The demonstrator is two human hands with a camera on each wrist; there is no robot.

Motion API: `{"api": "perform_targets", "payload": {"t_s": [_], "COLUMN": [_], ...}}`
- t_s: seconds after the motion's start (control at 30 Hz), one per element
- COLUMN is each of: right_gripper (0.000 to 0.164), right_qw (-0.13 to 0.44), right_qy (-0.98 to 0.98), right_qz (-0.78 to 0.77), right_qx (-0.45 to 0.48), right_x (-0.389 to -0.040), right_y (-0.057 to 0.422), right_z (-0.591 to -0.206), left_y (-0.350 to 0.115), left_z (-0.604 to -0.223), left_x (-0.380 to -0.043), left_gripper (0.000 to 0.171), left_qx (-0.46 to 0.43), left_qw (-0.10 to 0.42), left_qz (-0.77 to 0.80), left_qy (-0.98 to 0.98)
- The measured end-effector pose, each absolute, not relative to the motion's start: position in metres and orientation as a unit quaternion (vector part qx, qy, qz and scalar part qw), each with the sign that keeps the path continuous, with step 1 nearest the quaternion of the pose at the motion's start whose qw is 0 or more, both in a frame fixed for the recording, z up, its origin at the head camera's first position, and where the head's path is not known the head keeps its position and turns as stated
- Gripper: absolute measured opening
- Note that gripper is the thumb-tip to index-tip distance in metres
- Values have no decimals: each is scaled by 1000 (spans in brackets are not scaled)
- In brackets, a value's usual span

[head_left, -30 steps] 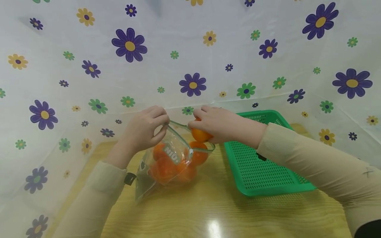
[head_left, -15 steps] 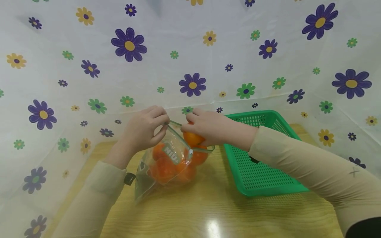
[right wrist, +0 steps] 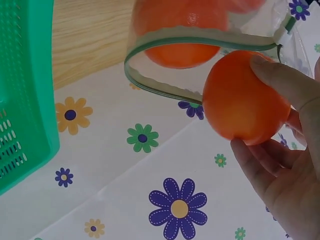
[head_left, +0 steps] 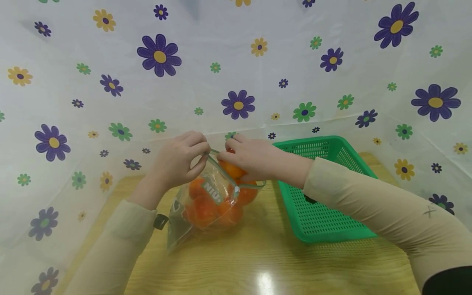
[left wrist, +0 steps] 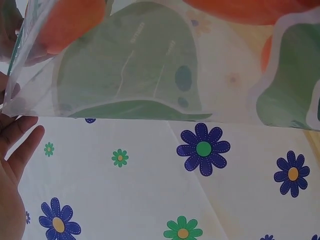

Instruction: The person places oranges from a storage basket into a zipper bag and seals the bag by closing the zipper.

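Observation:
A clear zip bag [head_left: 177, 229] with "NIU" printed on it lies on the table, holding several orange round fruits [head_left: 203, 211]. My left hand [head_left: 182, 159] pinches the bag's rim at its upper left corner; in the left wrist view its fingers [left wrist: 22, 130] are at the plastic edge. With thumb and fingers, my right hand [head_left: 254, 157] grips another orange round fruit [right wrist: 242, 100], smooth like an orange or persimmon; the exact kind is unclear. That fruit is at the bag's open mouth, beside the green zip strip [right wrist: 165, 90]. Part of it is hidden by the hand in the head view.
To the right stands a green perforated plastic basket [head_left: 306, 221], partly under the right forearm. Both rest on a wood-grain table [head_left: 221, 266]. A white flowered sheet [head_left: 206, 82] rises behind and at both sides.
My right hand has moved left and slightly down with the fruit, bringing it from the right part of the bag's mouth further in toward the left hand. The left hand has stayed still.

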State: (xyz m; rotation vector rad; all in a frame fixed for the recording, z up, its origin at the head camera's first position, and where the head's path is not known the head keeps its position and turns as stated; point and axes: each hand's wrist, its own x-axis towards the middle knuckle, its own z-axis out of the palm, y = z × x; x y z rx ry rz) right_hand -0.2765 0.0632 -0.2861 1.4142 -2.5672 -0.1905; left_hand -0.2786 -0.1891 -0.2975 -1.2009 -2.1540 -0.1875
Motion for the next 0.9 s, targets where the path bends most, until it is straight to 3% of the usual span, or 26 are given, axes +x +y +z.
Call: {"api": "perform_targets", "payload": {"t_s": [0.27,0.53,0.67,0.9], "right_gripper": [60,40,28,24], "right_qw": [88,84,62,8], "right_qy": [-854,-845,-835,-852], "right_qz": [8,64,135,195], "right_qx": [512,525,529,485], "right_x": [-277,-279,-279,-277], "right_y": [62,61,62,66], "right_z": [-290,-293,-293,-293], "left_y": [-190,-191,-190,-189], "left_z": [-299,-299,-297,-289], "left_x": [-278,-280,-280,-280], "left_gripper": [5,5,6,7], "left_qx": [-462,-466,-468,-473], "left_qw": [326,328,329,336], "left_qz": [-71,-67,-66,-61], "left_qy": [-821,-819,-818,-812]}}
